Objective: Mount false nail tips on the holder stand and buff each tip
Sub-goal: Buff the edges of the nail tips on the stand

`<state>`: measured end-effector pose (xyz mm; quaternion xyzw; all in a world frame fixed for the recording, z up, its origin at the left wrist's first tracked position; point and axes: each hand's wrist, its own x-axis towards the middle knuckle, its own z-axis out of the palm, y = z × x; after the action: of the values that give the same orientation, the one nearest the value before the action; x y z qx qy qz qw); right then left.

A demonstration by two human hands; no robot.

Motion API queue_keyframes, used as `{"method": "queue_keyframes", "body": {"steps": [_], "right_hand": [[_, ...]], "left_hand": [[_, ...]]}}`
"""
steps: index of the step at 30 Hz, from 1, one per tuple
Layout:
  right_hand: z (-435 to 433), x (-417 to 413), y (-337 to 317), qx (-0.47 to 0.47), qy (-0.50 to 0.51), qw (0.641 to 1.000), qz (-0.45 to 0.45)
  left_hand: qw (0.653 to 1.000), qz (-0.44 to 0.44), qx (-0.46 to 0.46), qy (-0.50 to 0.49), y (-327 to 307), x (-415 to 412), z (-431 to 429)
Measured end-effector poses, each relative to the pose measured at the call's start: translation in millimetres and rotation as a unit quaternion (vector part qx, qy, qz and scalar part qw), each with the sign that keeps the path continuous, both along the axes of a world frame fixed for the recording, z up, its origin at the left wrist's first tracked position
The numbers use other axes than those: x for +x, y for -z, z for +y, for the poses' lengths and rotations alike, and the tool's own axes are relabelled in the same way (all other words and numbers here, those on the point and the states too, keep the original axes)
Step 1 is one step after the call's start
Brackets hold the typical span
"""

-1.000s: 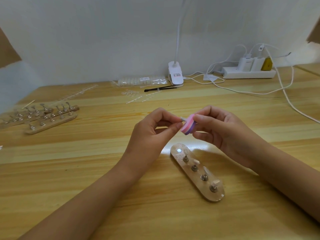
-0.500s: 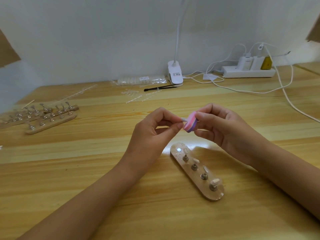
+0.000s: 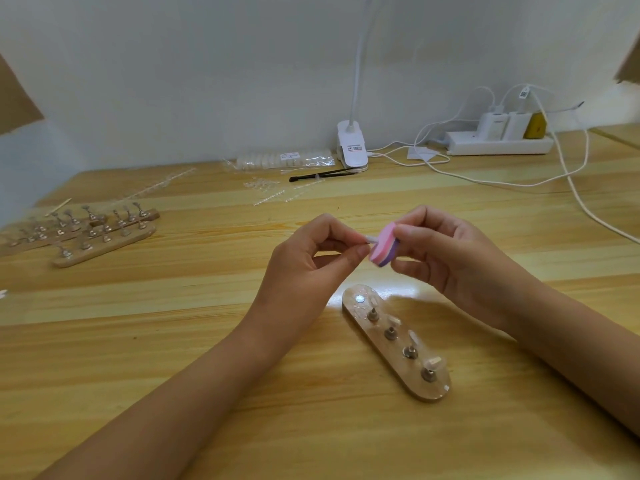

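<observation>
left hand (image 3: 311, 268) pinches a small pale false nail tip (image 3: 370, 239) between thumb and curled forefinger, at frame centre. right hand (image 3: 446, 258) grips a pink and purple foam buffer block (image 3: 384, 247), pressed against the tip. since a second ago the block has slid slightly right while both hands stay put, so buffing seems under way. just below lies the oval wooden holder stand (image 3: 396, 358): four pegs, top spot bare.

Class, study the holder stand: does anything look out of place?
On the holder stand, the far spot shows only a shiny disc; four pegs stand nearer. The left hand pinches a pale piece against the buffer in the right hand.
</observation>
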<state>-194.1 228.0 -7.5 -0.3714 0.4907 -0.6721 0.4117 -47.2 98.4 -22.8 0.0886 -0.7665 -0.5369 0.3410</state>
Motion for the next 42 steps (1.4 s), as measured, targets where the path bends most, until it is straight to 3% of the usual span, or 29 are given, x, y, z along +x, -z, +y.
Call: {"method": "queue_keyframes", "body": {"steps": [12,15,20,31,37,42], "right_hand": [[-0.1,-1.0,0.3,-0.010,0.008,1.000,0.004],[0.2,-0.5,1.2,-0.006,-0.029,1.000,0.001],[-4.8,-9.1,1.2,-0.018,0.123,0.991,-0.052],[-7.1,-15.8,2.5,0.005,0.125,0.988,-0.086],[-7.2,-18.8,2.0,0.006,0.129,0.987,-0.094],[-5.4,-23.5,-2.0,-0.011,0.144,0.982,-0.121]], "left_hand": [[1.000,-0.001,0.007,-0.001,0.5,0.4,-0.1],[1.000,-0.003,0.004,-0.003,0.1,0.3,0.0],[0.999,-0.022,0.012,0.022,-0.4,1.1,-4.0],[0.966,-0.245,-0.049,0.074,1.3,4.9,-29.8],[0.961,-0.233,-0.146,0.026,8.2,-0.5,-30.9],[0.962,-0.219,-0.155,-0.053,14.8,-17.1,-21.8]]}}
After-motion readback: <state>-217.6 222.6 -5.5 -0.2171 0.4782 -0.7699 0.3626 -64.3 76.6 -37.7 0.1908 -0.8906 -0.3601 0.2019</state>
